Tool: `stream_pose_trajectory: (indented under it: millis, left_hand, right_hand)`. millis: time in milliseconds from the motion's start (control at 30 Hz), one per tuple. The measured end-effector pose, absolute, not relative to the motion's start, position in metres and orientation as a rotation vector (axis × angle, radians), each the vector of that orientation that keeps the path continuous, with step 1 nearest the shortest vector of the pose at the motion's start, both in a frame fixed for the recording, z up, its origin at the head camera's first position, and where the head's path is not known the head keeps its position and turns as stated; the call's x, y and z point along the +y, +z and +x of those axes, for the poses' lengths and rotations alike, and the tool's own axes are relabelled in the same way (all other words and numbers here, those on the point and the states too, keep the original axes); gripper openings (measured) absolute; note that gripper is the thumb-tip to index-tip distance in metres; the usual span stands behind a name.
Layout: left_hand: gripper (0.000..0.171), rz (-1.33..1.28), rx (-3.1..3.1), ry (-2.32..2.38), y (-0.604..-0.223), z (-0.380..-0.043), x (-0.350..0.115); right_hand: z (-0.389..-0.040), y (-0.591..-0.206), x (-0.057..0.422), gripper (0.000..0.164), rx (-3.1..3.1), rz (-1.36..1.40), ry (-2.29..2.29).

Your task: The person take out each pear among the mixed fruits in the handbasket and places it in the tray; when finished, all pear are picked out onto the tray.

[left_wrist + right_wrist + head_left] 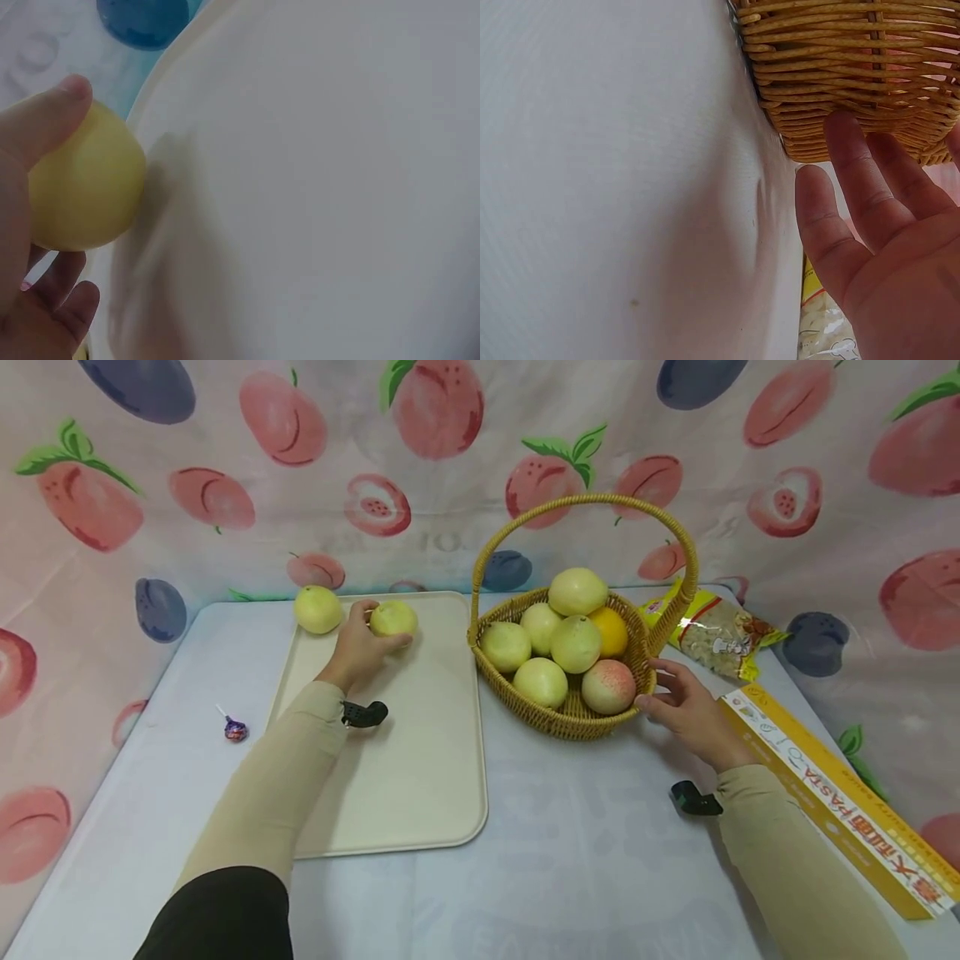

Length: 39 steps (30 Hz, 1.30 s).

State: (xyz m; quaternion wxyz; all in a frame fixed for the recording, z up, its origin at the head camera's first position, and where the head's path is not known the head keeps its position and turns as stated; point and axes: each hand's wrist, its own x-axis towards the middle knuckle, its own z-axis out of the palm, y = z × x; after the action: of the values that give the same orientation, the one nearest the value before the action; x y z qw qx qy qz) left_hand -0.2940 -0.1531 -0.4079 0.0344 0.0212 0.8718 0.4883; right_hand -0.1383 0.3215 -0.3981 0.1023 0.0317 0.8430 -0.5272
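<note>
My left hand (358, 647) grips a round, yellow-green, apple-like fruit (393, 619) over the upper part of a cream tray (405, 760). In the left wrist view, the thumb lies across this fruit (94, 180), with fingers beneath it. A similar yellow-green fruit (318, 610) sits at the tray's far left corner. My right hand (693, 714) is at the right side of a wicker basket (555, 724), its extended fingertips at the rim and wall. In the right wrist view, relaxed fingers (859, 176) overlap the woven wall. Several pale green fruits (541, 682), a peach (608, 687) and an orange (610, 632) fill the basket.
The basket's tall arched handle (581, 500) rises above the fruit. A yellow snack bag (712, 631) lies behind my right hand, and a long pasta box (840, 802) runs beside the right forearm. Left of the tray is a wrapped lollipop (235, 728). Fruit-print cloth hangs behind the table.
</note>
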Motion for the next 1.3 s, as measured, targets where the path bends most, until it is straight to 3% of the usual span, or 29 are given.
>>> stream_pose_trajectory:
  millis: [567,967,1300]
  left_hand:
    - [0.084,0.056,2.701,1.519,-0.412,-0.307,-0.15]
    - [0.068,0.085,2.708,1.513,-0.406,-0.306,-0.153]
    - [0.066,-0.038,2.738,1.566,-0.404,-0.313,-0.141]
  right_hand:
    - [-0.139,-0.398,0.322,0.082,2.496,0.099,-1.547]
    - [-0.138,-0.397,0.322,0.082,2.506,0.084,-1.542]
    - [-0.137,-0.399,0.322,0.082,2.493,0.086,-1.558]
